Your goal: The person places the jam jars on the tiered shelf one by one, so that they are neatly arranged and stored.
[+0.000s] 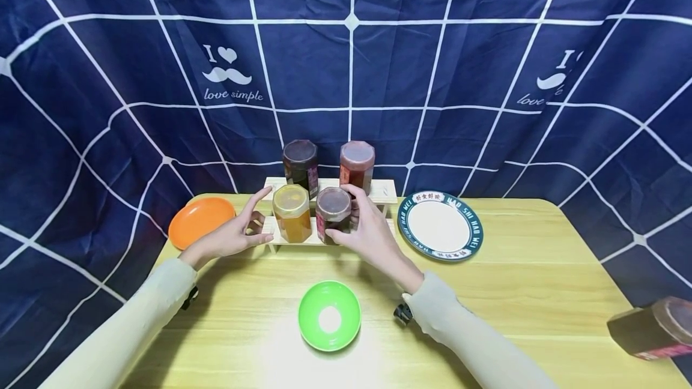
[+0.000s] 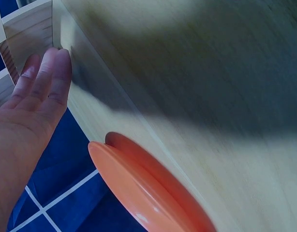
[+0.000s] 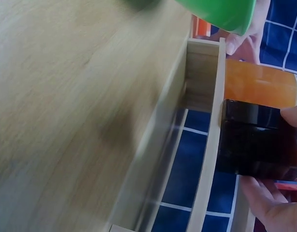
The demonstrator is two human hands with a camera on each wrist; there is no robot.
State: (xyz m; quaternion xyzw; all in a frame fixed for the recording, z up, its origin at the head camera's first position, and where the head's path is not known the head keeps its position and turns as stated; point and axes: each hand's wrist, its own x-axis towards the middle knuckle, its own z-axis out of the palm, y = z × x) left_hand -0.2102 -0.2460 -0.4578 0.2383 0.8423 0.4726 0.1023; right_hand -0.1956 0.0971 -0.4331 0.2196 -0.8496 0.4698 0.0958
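My right hand point(image 1: 373, 233) grips a dark jar point(image 1: 333, 204), thumb on its near side and fingers round the right. This jar is upright on the lower step of a two-step wooden rack point(image 1: 385, 189); in the right wrist view its dark body point(image 3: 252, 137) is at the step's edge. Close on its left stands a jar of amber-yellow contents point(image 1: 293, 215). Left of that jar, my left hand point(image 1: 229, 238) holds nothing, its thumb and fingers spread at the rack's end. On the upper step are another dark jar point(image 1: 300, 164) and a reddish jar point(image 1: 357, 164).
An orange plate point(image 1: 202, 221) lies at the table's back left, partly behind my left hand. A green bowl point(image 1: 306, 317) sits front centre. Right of the rack is a white plate with a teal rim point(image 1: 476, 227). Another dark jar point(image 1: 632, 332) is at the right edge.
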